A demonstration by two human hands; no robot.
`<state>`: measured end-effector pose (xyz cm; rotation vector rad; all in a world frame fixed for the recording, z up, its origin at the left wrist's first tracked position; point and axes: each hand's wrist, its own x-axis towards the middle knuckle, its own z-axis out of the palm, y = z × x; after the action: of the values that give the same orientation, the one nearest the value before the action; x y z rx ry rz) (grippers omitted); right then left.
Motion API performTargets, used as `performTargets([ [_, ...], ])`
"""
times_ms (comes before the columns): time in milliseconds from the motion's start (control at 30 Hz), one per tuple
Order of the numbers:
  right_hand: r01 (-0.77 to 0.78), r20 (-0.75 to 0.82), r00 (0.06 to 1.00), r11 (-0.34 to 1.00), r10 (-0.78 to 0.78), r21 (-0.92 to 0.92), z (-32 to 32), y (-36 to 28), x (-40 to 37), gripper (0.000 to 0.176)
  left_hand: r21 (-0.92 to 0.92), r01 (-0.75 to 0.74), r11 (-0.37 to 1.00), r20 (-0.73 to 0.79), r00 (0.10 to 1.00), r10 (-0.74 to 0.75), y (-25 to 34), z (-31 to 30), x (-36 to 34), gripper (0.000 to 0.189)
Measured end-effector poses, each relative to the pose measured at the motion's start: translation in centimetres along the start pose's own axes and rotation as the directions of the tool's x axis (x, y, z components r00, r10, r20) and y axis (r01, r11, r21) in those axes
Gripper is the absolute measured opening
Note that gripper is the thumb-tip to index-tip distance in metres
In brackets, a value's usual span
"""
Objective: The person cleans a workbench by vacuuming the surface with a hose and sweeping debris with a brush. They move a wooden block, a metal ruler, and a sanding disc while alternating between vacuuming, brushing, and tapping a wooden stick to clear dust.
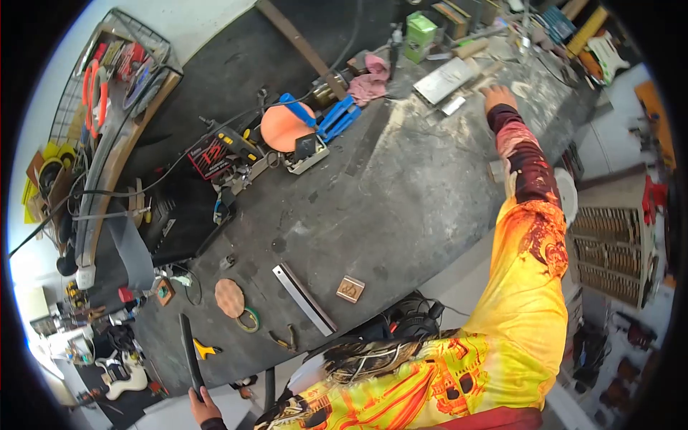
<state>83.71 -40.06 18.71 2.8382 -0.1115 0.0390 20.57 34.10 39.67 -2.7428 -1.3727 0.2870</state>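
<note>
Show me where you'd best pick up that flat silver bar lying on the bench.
Probably at its near end, coming from the person's side. The flat silver bar lies flat and thin on the bench, so there is little to pinch along its length. That end lies nearest the bench edge, clear of the small square block.

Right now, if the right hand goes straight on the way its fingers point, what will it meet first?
Probably the pale wooden pieces lying just beyond the right hand, with the grey metal plate a little to one side. Depth is unclear in this curved view.
</note>
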Motion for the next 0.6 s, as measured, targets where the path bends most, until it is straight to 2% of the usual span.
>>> performTargets([
  [33,0.03,-0.034,0.999,0.997,-0.033,-0.071,3.1,1.1,2.7,0.033,0.04,-0.118,0.992,-0.13,0.984,0.123,0.2,0.5,-0.1,0.049],
  [67,0.037,-0.062,0.997,0.999,-0.037,0.007,6.2,2.3,5.7,0.033,0.036,-0.134,0.99,-0.135,0.981,0.138,0.5,0.4,0.0,0.05],
  [100,-0.017,0.03,0.999,0.999,0.015,0.049,6.6,2.6,7.3,0.035,0.069,-0.09,0.994,-0.144,0.985,0.099,0.6,0.6,0.0,0.051],
  [133,0.017,0.115,0.993,1.0,-0.015,-0.015,5.5,2.5,8.2,0.038,-0.026,-0.022,0.999,-0.099,0.995,0.019,1.8,-0.1,-0.1,0.052],
  [167,0.027,0.179,0.984,0.983,0.006,-0.181,5.9,2.8,9.4,0.043,0.064,0.012,0.998,-0.084,0.996,-0.006,1.9,-0.2,0.0,0.05],
  [200,-0.008,0.2,0.978,0.967,0.06,-0.254,6.6,3.3,10.3,0.048,0.132,0.008,0.991,-0.124,0.992,0.008,1.6,0.2,0.0,0.048],
  [233,-0.143,0.24,0.95,0.961,0.2,-0.237,6.5,3.2,10.6,0.053,0.116,0.031,0.993,-0.071,0.997,-0.023,1.9,0.0,0.1,0.049],
  [267,-0.143,0.246,0.946,0.953,0.211,-0.266,6.5,3.4,10.6,0.055,0.12,0.085,0.989,-0.001,0.996,-0.086,2.4,-0.3,0.0,0.05],
  [300,-0.148,0.225,0.953,0.959,0.203,-0.24,7.0,3.6,10.7,0.054,0.163,-0.007,0.987,-0.132,0.991,0.028,0.9,1.2,-0.2,0.049],
  [333,-0.156,0.207,0.958,0.965,0.201,-0.213,7.0,3.6,10.5,0.053,0.201,0.046,0.978,-0.085,0.996,-0.029,1.4,1.0,-0.2,0.047],
  [400,-0.088,0.104,0.989,0.977,0.109,-0.193,6.5,4.0,9.9,0.052,0.156,0.064,0.986,-0.062,0.997,-0.055,2.2,0.8,-0.1,0.046],
  [433,-0.047,0.004,0.999,0.984,0.048,-0.171,6.8,4.3,9.8,0.043,0.158,0.067,0.985,-0.057,0.997,-0.058,2.5,0.6,0.0,0.046],
  [467,-0.031,0.001,0.999,0.985,0.032,-0.167,6.6,4.1,9.8,0.043,0.156,0.07,0.985,-0.057,0.996,-0.062,2.7,0.5,0.1,0.046],
  [533,0.073,0.054,0.997,0.957,-0.06,-0.28,5.8,4.5,9.8,0.036,0.156,0.067,0.985,-0.072,0.996,-0.056,2.4,0.2,0.3,0.048],
  [600,0.137,0.032,0.991,0.955,-0.133,-0.262,6.4,5.6,9.5,0.034,0.139,0.098,0.986,-0.085,0.993,-0.086,2.1,-0.1,0.4,0.05],
])
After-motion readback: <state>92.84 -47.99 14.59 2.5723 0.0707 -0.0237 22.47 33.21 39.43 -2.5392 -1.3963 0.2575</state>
